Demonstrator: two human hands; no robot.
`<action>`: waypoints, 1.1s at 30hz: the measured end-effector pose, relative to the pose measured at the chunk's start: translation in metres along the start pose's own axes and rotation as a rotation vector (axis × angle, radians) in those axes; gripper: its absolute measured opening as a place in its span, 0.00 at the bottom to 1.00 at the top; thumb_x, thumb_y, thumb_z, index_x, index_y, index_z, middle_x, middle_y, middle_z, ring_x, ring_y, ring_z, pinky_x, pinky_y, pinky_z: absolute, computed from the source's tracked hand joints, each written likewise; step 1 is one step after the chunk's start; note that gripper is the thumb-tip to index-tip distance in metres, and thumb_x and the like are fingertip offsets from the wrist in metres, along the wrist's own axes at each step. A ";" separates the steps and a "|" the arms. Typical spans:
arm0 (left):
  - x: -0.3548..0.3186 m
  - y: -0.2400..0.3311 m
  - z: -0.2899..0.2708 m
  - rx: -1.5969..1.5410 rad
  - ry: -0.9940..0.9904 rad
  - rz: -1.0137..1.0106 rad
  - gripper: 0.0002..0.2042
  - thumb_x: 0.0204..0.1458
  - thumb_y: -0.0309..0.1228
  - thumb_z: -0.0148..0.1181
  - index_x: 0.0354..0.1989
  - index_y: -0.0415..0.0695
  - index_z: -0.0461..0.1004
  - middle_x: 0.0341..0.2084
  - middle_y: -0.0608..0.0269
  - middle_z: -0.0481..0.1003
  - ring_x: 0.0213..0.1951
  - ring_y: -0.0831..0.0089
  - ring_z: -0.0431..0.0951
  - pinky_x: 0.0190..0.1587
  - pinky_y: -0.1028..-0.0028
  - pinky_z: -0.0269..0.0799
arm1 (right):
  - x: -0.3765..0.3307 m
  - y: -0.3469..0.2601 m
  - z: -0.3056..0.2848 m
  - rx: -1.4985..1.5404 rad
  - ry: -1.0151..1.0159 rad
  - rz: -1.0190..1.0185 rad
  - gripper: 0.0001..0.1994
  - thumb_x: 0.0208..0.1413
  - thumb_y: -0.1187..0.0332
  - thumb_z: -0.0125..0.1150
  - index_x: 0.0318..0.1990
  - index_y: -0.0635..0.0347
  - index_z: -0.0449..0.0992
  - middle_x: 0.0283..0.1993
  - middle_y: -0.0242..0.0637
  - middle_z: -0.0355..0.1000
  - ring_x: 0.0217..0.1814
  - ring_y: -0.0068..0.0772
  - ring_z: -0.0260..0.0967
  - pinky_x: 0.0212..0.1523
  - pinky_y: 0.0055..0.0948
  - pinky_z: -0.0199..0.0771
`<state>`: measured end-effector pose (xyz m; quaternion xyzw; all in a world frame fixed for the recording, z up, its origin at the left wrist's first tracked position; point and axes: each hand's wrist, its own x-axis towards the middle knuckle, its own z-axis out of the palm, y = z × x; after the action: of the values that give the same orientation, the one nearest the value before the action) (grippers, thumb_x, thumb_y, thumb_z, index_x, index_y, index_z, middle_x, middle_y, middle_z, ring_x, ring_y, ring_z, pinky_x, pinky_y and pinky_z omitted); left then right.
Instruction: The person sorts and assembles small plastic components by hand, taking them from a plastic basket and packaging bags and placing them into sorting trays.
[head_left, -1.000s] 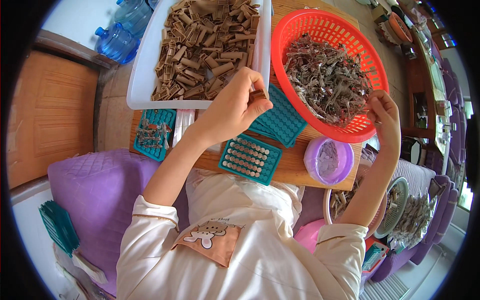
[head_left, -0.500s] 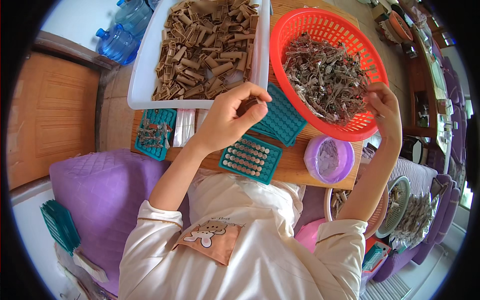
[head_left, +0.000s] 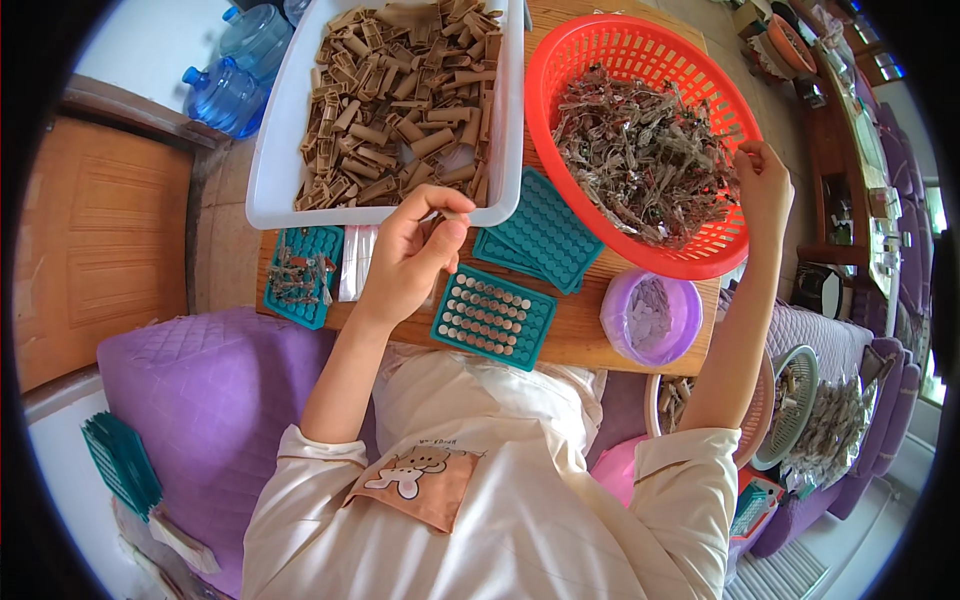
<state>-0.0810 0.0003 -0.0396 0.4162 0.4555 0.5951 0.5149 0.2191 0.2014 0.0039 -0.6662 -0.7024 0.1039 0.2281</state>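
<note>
My left hand (head_left: 412, 258) hovers by the near edge of a white plastic tub (head_left: 258, 190) filled with brown curved plastic pieces (head_left: 405, 110). Its thumb and forefinger are pinched together; whatever lies between them is too small to name. My right hand (head_left: 765, 185) reaches to the right rim of a red slotted basket (head_left: 690, 262), fingers curled and pressed together over its edge. Inside the basket is a heap of tangled small parts in clear-and-dark wrapping (head_left: 645, 155). What the right fingers hold is hidden. Below the left hand, a teal tray (head_left: 538, 345) carries rows of small round coin-like discs.
More teal trays (head_left: 545, 225) lie stacked between tub and basket. At left is a teal tray (head_left: 308, 240) with wrapped pieces beside clear plastic bags (head_left: 357, 262). A purple lined bucket (head_left: 690, 325) of pale discs stands at the table's near right, above several baskets (head_left: 790, 405).
My left hand has shifted left and slightly nearer, away from the stacked trays to the tub's edge. My right hand has moved a little farther out along the basket's rim. The whole view shifted slightly.
</note>
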 end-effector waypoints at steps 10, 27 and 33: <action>-0.009 -0.009 -0.002 -0.079 0.043 -0.031 0.10 0.50 0.33 0.51 0.36 0.40 0.66 0.24 0.69 0.64 0.21 0.87 0.62 0.22 0.86 0.61 | -0.032 -0.046 0.027 0.022 -0.416 -0.178 0.09 0.43 0.68 0.55 0.31 0.62 0.73 0.28 0.45 0.69 0.32 0.43 0.68 0.35 0.35 0.65; -0.016 -0.009 0.015 -0.174 0.026 -0.110 0.11 0.50 0.33 0.51 0.37 0.40 0.65 0.20 0.72 0.62 0.20 0.87 0.60 0.22 0.86 0.58 | -0.025 -0.066 0.000 1.208 -0.223 -0.178 0.13 0.52 0.69 0.50 0.43 0.68 0.65 0.25 0.26 0.64 0.26 0.17 0.64 0.29 0.15 0.65; -0.022 0.010 0.035 -0.178 -0.128 -0.077 0.15 0.48 0.34 0.53 0.42 0.40 0.63 0.22 0.72 0.63 0.22 0.89 0.60 0.24 0.88 0.56 | -0.071 -0.086 -0.011 1.393 -0.535 -0.178 0.19 0.52 0.64 0.51 0.47 0.69 0.64 0.23 0.24 0.56 0.20 0.13 0.51 0.23 0.12 0.58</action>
<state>-0.0472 -0.0181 -0.0219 0.3883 0.3826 0.5852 0.6003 0.1479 0.1224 0.0395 -0.2604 -0.5567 0.6640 0.4258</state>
